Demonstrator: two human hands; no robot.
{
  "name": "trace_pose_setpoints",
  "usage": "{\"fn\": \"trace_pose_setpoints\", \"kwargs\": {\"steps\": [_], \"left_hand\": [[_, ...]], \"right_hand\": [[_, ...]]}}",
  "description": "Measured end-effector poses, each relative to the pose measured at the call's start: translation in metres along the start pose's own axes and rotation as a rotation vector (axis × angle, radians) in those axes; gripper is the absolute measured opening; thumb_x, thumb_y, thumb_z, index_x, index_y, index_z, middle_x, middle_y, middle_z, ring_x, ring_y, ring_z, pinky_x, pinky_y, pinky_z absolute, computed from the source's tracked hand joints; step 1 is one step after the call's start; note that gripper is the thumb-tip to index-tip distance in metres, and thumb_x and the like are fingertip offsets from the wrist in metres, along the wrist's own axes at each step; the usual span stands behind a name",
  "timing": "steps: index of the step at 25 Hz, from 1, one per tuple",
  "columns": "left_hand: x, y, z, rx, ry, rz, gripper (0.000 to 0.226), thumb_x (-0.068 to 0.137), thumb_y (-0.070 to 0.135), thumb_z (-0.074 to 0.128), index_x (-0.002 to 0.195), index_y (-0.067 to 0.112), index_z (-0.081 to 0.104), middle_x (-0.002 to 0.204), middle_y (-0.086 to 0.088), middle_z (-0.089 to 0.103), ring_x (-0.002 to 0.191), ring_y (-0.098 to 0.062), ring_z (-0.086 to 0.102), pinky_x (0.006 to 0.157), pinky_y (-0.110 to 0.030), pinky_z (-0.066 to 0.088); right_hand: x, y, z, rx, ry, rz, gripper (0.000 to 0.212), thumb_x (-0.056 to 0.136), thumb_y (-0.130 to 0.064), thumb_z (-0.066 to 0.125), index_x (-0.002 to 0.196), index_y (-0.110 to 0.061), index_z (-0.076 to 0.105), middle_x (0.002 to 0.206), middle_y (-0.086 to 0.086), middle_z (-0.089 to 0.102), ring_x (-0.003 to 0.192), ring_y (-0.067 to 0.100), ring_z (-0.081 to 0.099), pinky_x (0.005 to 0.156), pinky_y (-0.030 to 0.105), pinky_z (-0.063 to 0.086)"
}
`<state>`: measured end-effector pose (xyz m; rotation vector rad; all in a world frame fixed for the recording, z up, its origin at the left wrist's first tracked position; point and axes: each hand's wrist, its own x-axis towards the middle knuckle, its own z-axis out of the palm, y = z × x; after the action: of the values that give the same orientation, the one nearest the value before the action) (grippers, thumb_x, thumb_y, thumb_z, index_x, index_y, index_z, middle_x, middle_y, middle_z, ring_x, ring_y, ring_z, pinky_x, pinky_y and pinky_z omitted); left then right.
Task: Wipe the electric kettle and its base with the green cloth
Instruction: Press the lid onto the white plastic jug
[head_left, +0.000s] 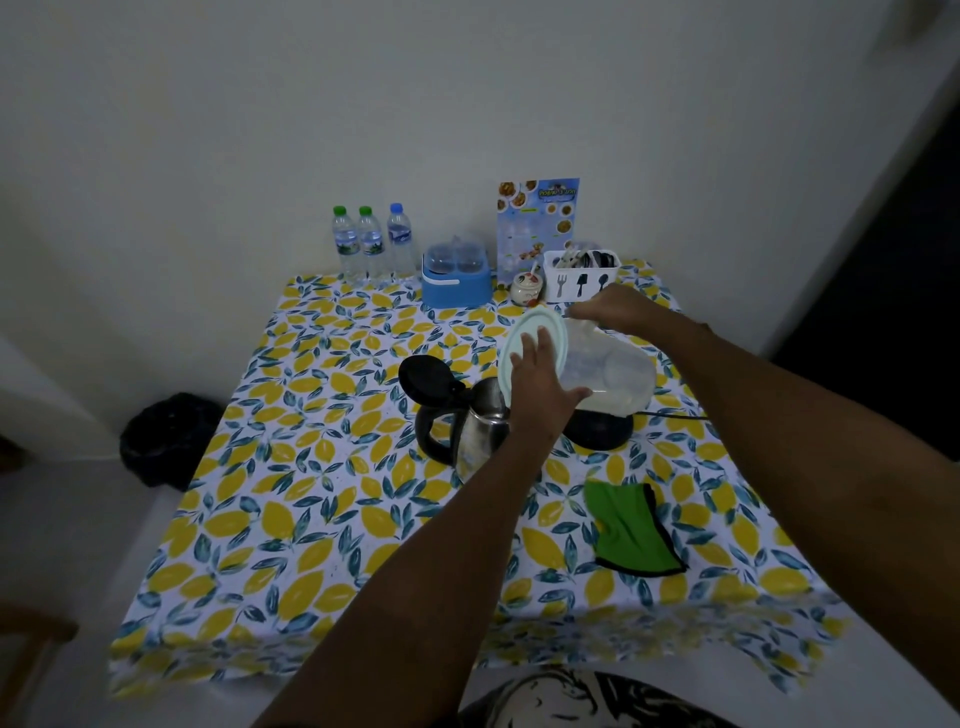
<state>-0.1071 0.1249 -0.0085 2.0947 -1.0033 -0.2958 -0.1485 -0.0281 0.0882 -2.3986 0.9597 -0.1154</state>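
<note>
Left hand (540, 384) spread flat on the lid of a tilted clear jug (602, 371), right hand (613, 312) gripping its far end. Directly beneath, the kettle (470, 421) stands open beside its base (597, 428). Green cloth (631, 527) lies nearer, untouched.

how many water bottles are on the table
3, standing in a row at the table's far left edge against the wall: a green-capped bottle on the left, another green-capped bottle in the middle, and a blue-capped bottle on the right. None looks hidden.
</note>
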Motion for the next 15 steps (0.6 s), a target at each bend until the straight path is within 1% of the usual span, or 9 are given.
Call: {"fn": "trace_pose_setpoints", "kwargs": {"steps": [5, 8, 12, 15], "left_hand": [[-0.0011, 0.0021, -0.0062, -0.015, 0.0, 0.018, 0.11, 0.076, 0.038, 0.078, 0.153, 0.014, 0.003, 0.162, -0.018, 0.004, 0.15, -0.034, 0.005, 0.122, -0.049, 0.012], [-0.0021, 0.0037, -0.0084, -0.022, -0.009, 0.028, 0.109, 0.077, 0.036, 0.077, 0.153, 0.013, 0.002, 0.162, -0.018, 0.004, 0.15, -0.032, 0.003, 0.122, -0.048, 0.011], [-0.0027, 0.0047, -0.0094, -0.025, -0.004, 0.018, 0.109, 0.077, 0.037, 0.077, 0.153, 0.013, 0.003, 0.162, -0.017, 0.004, 0.15, -0.032, 0.004, 0.122, -0.049, 0.013], [-0.0025, 0.0067, -0.0109, -0.022, -0.012, 0.011, 0.11, 0.077, 0.038, 0.077, 0.153, 0.014, 0.002, 0.162, -0.017, 0.003, 0.149, -0.034, 0.004, 0.121, -0.05, 0.015]], "right_hand": [[0.0015, -0.0009, -0.0014, 0.024, -0.006, -0.01, 0.049, 0.083, -0.043, 0.065, 0.05, -0.016, 0.042, 0.05, 0.004, 0.042, 0.047, 0.017, 0.04, 0.05, 0.029, 0.028], [0.0042, 0.0018, -0.0013, 0.011, -0.013, -0.019, 0.049, 0.082, -0.047, 0.064, 0.05, -0.016, 0.044, 0.05, 0.003, 0.042, 0.047, 0.017, 0.04, 0.051, 0.03, 0.028], [0.0081, 0.0033, -0.0011, -0.007, -0.015, -0.023, 0.049, 0.08, -0.053, 0.062, 0.054, -0.014, 0.05, 0.053, 0.004, 0.048, 0.05, 0.018, 0.045, 0.055, 0.031, 0.033], [0.0091, 0.0025, -0.0027, -0.01, -0.017, -0.022, 0.049, 0.08, -0.053, 0.061, 0.056, -0.012, 0.052, 0.056, 0.006, 0.052, 0.051, 0.018, 0.047, 0.058, 0.031, 0.035]]}}
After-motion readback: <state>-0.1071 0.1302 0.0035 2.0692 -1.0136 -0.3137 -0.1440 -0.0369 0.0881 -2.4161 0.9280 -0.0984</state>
